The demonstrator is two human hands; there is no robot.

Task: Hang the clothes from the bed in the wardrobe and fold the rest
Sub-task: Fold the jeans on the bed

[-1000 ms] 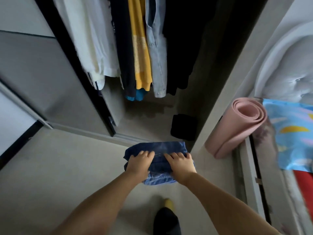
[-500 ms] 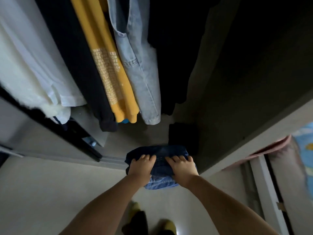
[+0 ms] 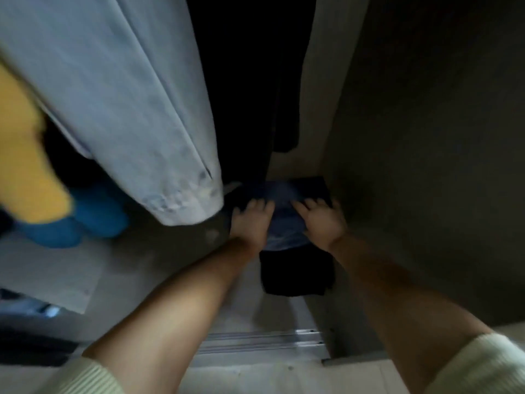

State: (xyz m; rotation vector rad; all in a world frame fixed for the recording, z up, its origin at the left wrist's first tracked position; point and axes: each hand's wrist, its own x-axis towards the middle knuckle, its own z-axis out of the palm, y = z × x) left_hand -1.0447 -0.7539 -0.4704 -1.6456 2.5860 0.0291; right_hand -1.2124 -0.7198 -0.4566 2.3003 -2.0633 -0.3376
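A folded pair of dark blue jeans (image 3: 284, 214) is held low inside the wardrobe, over a folded black garment (image 3: 297, 275) that lies on the wardrobe floor (image 3: 159, 251). My left hand (image 3: 250, 223) grips the jeans' left side and my right hand (image 3: 322, 223) grips the right side, thumbs on top. Both arms reach forward past the sliding-door track (image 3: 264, 341). The far edge of the jeans is lost in shadow.
Hanging clothes crowd the upper left: a light denim piece (image 3: 136, 115), a yellow garment (image 3: 25, 166) with blue fabric (image 3: 85, 220) below it, and black clothes (image 3: 250, 81). The wardrobe's dark side wall (image 3: 426, 137) stands close on the right.
I have leaned in and carried the folded jeans from outside the wardrobe to deep inside it, above the black garment. The hanging clothes now fill the upper view.
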